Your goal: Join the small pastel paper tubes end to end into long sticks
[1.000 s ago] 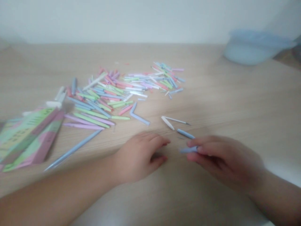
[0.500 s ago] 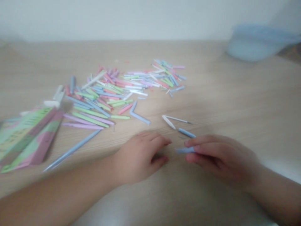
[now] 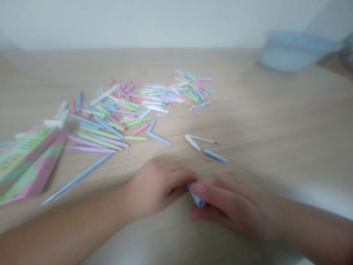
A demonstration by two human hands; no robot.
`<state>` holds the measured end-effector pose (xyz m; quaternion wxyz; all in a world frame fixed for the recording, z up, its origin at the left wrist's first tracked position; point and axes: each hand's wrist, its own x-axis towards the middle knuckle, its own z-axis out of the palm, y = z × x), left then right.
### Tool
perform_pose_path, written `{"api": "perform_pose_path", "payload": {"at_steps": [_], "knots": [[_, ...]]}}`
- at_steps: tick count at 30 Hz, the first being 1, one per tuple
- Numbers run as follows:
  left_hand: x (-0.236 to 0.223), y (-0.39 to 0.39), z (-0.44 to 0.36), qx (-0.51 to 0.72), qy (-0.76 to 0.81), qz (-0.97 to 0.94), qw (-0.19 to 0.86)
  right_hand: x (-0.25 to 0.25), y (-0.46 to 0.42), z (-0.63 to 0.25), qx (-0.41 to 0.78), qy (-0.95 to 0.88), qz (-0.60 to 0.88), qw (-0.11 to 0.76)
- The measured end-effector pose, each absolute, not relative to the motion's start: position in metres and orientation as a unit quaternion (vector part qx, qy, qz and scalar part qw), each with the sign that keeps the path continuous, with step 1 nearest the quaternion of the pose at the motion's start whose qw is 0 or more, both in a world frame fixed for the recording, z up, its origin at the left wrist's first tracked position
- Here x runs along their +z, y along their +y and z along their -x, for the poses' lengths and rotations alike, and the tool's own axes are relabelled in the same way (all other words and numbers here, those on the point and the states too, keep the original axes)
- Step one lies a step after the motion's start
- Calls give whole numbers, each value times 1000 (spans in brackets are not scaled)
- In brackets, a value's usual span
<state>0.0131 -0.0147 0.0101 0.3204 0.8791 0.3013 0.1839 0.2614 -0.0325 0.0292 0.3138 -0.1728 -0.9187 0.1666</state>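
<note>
A short blue hollow pen tube (image 3: 199, 200) sits between my two hands, its round open end facing me. The fingers of my left hand (image 3: 154, 189) are closed at the tube's far end. My right hand (image 3: 234, 204) grips the same tube with thumb and fingers from the right side. Just beyond the hands lie a blue pointed pen piece (image 3: 215, 155), a white pointed piece (image 3: 192, 143) and a thin white refill (image 3: 202, 139) with a dark tip. Blur hides the exact finger contact.
A heap of pastel pen parts (image 3: 121, 106) spreads over the wooden table (image 3: 248, 121). Colourful boxes (image 3: 46, 165) lie at left, with a long blue tube (image 3: 78, 178) beside them. An L-shaped blue piece (image 3: 158, 137) lies mid-table; a light-blue bag-like item (image 3: 292, 51) is back right.
My right hand has moved left with the blue tube and turned its open end toward me. My left fingers have closed on it. The view has shifted slightly.
</note>
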Motion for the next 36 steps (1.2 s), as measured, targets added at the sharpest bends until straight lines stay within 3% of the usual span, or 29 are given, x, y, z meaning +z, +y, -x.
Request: {"api": "perform_pose_path", "payload": {"at_steps": [23, 28, 32, 36], "knots": [[9, -14, -12, 208, 296, -874, 326, 30, -24, -252, 212, -899, 176, 341], [2, -18, -11, 363, 424, -757, 339, 19, -17, -261, 446, -713, 366, 398], [-2, -15, -13, 449, 463, -696, 316, 12, -1, -261, 666, -533, 411, 322], [1, -13, -13, 451, 453, -706, 303, 13, 5, -259, 783, -398, 408, 249]]}}
